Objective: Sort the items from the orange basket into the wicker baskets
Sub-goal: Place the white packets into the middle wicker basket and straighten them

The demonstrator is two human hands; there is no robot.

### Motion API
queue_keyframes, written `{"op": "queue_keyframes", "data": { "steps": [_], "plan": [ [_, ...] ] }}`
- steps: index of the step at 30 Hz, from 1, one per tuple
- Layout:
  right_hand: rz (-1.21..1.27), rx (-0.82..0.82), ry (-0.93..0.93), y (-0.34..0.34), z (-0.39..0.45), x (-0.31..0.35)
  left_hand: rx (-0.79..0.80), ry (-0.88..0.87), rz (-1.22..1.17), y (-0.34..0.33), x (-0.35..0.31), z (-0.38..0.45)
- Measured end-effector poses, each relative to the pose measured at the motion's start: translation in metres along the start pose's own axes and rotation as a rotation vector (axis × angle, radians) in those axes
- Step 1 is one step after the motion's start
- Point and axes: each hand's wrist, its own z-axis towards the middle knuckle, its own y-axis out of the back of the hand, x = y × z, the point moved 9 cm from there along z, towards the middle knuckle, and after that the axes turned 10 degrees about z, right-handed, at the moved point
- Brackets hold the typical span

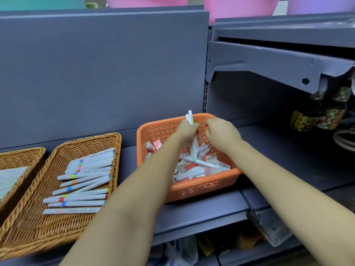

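Wicker basket [38, 227] nearest, front-left on the grey shelf [192, 214], near corner cut by the frame edge. It holds a row of white markers [80, 185] with coloured bands, lying roughly parallel; print on the barrels too small to read. Second wicker basket [21, 156] at far left, mostly out of frame, with pale flat items [9, 179] inside that I cannot identify.

Both forearms run in from the bottom edge. Orange basket [192, 187] sits right of the marker basket, on the same shelf, with white markers and small red-and-white boxes [153, 146] jumbled inside; the left forearm hides part of the contents.

Left hand [187, 129] is over the orange basket, fingers curled round a bundle of markers [193, 144], held near upright, tips poking above the fist; count not clear. Right hand [222, 133] just beside it, fingers curled downward, seen from the back; cannot tell if it grips anything.

Far right: patterned tape rolls [322, 116] under an upper shelf bracket [269, 64], blurred and partly cut off. Pink shapes [240, 6] along the top edge, cropped.
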Motion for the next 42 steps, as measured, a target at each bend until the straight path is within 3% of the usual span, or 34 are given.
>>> {"op": "queue_keyframes", "data": {
  "steps": [5, 12, 21, 33, 36, 42],
  "plan": [
    [-0.009, 0.013, 0.006, -0.001, -0.001, 0.002, -0.139, -0.169, -0.063, 0.028, -0.011, -0.009],
    [-0.044, 0.041, 0.010, -0.003, -0.003, 0.005, 0.068, -0.193, 0.017, 0.006, 0.006, -0.017],
    [0.008, 0.100, 0.066, -0.002, -0.001, 0.016, -0.096, -0.287, 0.042, 0.048, -0.027, -0.032],
    [0.024, 0.107, 0.198, -0.007, 0.002, 0.143, -0.246, -0.375, 0.004, 0.190, -0.019, -0.093],
    [0.016, 0.104, 0.218, -0.015, 0.001, 0.184, -0.250, -0.373, 0.129, 0.225, -0.006, -0.109],
    [0.044, 0.105, 0.218, -0.034, -0.004, 0.260, -0.218, -0.370, 0.684, 0.287, 0.051, -0.138]
  ]
}}
